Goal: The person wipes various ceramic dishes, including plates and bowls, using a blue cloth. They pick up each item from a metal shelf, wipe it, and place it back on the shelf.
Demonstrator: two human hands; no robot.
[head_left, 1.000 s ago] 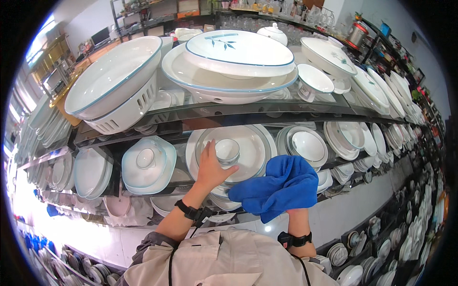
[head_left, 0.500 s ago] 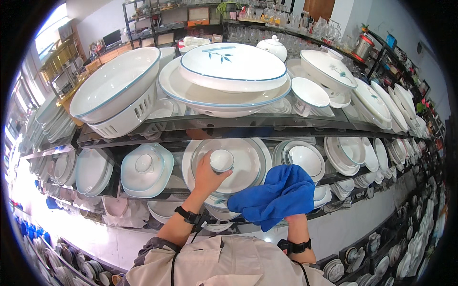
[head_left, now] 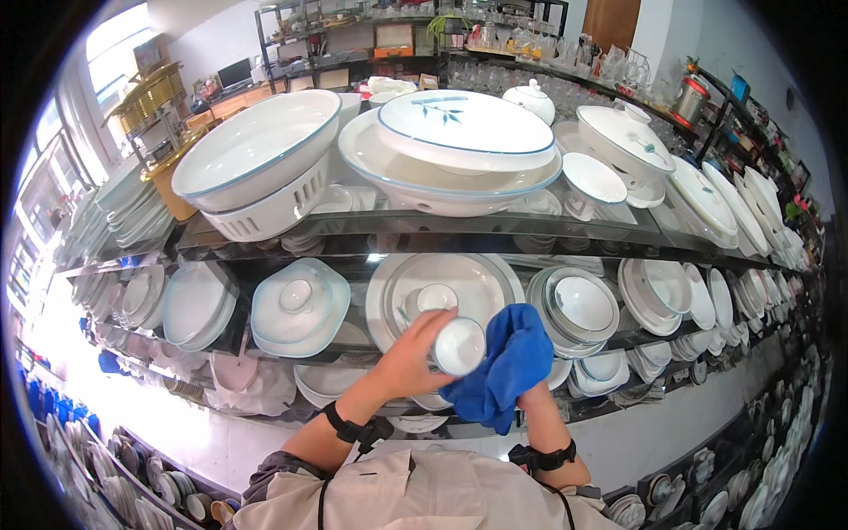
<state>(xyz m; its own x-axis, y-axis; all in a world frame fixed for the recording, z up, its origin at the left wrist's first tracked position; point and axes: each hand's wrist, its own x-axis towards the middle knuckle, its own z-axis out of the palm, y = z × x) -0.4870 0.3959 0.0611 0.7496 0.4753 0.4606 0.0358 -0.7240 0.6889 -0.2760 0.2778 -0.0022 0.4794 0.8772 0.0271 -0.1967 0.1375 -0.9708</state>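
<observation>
My left hand [head_left: 413,358] grips a small white cup [head_left: 460,346] by its side, its mouth tilted up towards me. The blue cloth [head_left: 505,367] is bunched in my right hand [head_left: 533,397], whose fingers are mostly hidden under it. The cloth's left edge meets or overlaps the cup; whether it presses on it I cannot tell. Just behind, another small white cup [head_left: 436,299] stands on a stack of large white plates [head_left: 385,291] on the middle shelf.
Large white bowls and platters [head_left: 477,155] crowd the dark glass top shelf [head_left: 397,225]. Left of the plate stack sit squarish plates with a small bowl [head_left: 300,305]; to its right, nested bowls [head_left: 585,305]. More crockery fills lower shelves and racks behind me.
My left hand has lifted the small cup off the plate stack and brought it nearer to the cloth. Another cup now shows there. The cloth has moved left, and the whole view has shifted slightly.
</observation>
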